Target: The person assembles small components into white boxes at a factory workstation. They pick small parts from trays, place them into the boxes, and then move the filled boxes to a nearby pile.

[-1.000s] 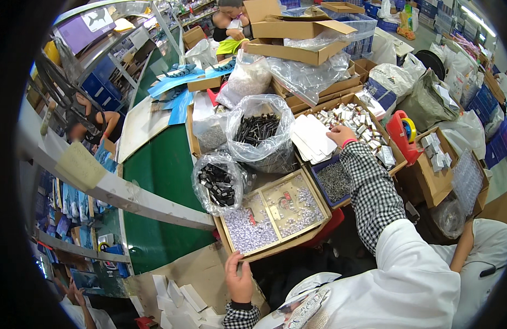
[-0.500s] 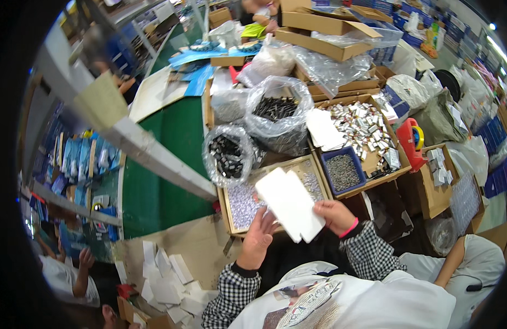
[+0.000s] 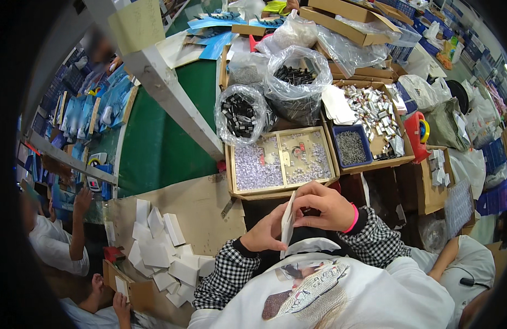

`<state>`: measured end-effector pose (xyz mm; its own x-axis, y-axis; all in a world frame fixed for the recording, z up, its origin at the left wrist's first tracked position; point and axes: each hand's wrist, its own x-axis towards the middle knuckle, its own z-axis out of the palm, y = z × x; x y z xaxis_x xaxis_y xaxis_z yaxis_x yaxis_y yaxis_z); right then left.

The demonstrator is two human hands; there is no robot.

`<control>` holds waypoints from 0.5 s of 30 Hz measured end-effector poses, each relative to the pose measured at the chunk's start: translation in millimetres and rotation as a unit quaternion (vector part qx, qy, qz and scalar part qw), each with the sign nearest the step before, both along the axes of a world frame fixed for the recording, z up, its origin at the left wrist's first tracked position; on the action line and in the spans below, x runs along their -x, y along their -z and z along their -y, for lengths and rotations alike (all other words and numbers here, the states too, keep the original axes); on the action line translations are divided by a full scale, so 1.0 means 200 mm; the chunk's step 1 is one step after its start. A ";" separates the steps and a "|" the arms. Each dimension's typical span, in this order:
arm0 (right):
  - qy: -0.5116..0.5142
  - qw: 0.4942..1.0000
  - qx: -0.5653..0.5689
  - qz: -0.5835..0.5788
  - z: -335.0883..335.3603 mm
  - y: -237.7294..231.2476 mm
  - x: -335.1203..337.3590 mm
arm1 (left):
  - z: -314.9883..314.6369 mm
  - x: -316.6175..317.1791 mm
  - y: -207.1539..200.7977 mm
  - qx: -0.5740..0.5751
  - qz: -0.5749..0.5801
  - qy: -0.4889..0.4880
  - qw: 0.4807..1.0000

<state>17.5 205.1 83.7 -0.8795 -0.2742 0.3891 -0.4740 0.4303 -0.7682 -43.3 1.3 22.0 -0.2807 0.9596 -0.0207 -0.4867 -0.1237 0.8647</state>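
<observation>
Between my hands stands a thin white cardboard piece (image 3: pixel 288 222), turned nearly edge-on, which looks like a flat box blank. My left hand (image 3: pixel 264 230) grips it from the left, thumb on the near side. From the right, my right hand (image 3: pixel 326 208) pinches it with thumb and fingers. Just beyond my hands lies a wooden tray (image 3: pixel 284 160) with two compartments of tiny pale parts. To the left, a pile of white boxes (image 3: pixel 154 253) lies on a cardboard sheet (image 3: pixel 209 203).
Clear bags of black parts (image 3: pixel 239 112) stand behind the tray. A blue bin (image 3: pixel 368 159) of small metal pieces sits in a carton with silvery parts (image 3: pixel 374 112). A grey post (image 3: pixel 176 98) slants over the green surface (image 3: pixel 160 148). Other people's hands (image 3: pixel 122 307) show at lower left.
The white cardboard piece has come closer to me and turned from broad face to edge. My left hand, earlier open beside it, now grips it. The view has shifted slightly.
</observation>
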 end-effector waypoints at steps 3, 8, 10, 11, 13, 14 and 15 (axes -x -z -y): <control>-0.027 0.999 -0.034 0.022 0.00 -0.03 0.00 | 0.00 -0.03 0.01 -0.012 0.008 0.003 1.000; -0.043 0.993 -0.063 0.092 -0.03 -0.03 -0.03 | 0.03 -0.03 0.01 0.030 0.017 -0.021 0.999; -0.062 0.991 0.011 0.114 -0.05 -0.02 -0.03 | 0.05 -0.02 0.01 0.043 0.043 -0.035 0.998; -0.064 0.984 0.097 0.135 -0.05 -0.01 -0.04 | 0.06 -0.01 0.01 0.007 0.062 -0.006 0.998; -0.067 0.945 0.268 0.174 -0.06 0.01 -0.04 | 0.06 -0.01 0.02 -0.072 0.097 0.050 0.991; -0.105 0.935 0.241 0.239 -0.09 0.02 -0.03 | 0.06 -0.02 0.02 -0.070 0.085 0.062 0.992; -0.137 0.943 0.211 0.217 -0.09 0.04 -0.03 | 0.05 -0.04 0.03 -0.068 0.092 0.088 0.990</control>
<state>22.7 222.3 76.4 -0.8996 -0.4154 0.1347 -0.1253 -0.0500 -0.9909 -35.9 -7.8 16.0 -0.1120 0.9907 0.0771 -0.6584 -0.1321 0.7410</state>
